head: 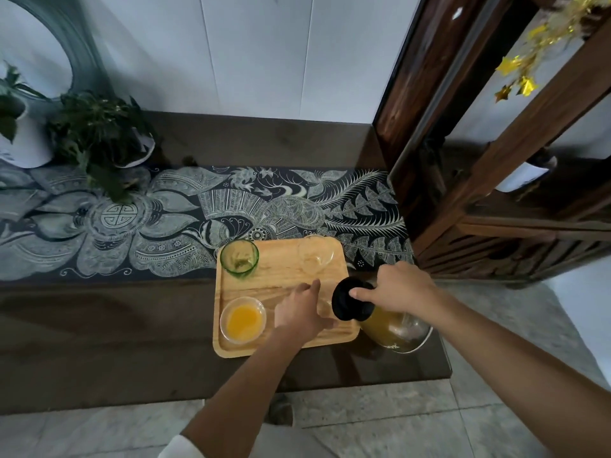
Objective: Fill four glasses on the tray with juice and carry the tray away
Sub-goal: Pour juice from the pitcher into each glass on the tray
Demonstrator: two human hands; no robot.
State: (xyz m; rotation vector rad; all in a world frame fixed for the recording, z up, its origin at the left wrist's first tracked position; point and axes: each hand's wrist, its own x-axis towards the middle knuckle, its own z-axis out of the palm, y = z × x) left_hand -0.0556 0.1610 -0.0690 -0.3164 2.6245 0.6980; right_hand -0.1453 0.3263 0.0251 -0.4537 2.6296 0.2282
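A wooden tray (pixel 284 276) lies on the dark table, near its right end. On it, a green glass (pixel 239 258) stands at the back left and a clear empty glass (pixel 315 256) at the back right. The front left glass (pixel 243 319) holds orange juice. My left hand (pixel 297 310) curls round the front right glass (pixel 325 307), which is mostly hidden. My right hand (pixel 400 289) grips a glass jug (pixel 383 325) of orange juice, with a finger on its black lid (pixel 350 300). The jug leans toward that glass.
A dark patterned runner (pixel 185 223) crosses the table behind the tray. Two potted plants (pixel 99 133) stand at the back left. A tall wooden cabinet (pixel 469 200) rises close to the table's right end. Tiled floor (pixel 380 421) lies below the table's front edge.
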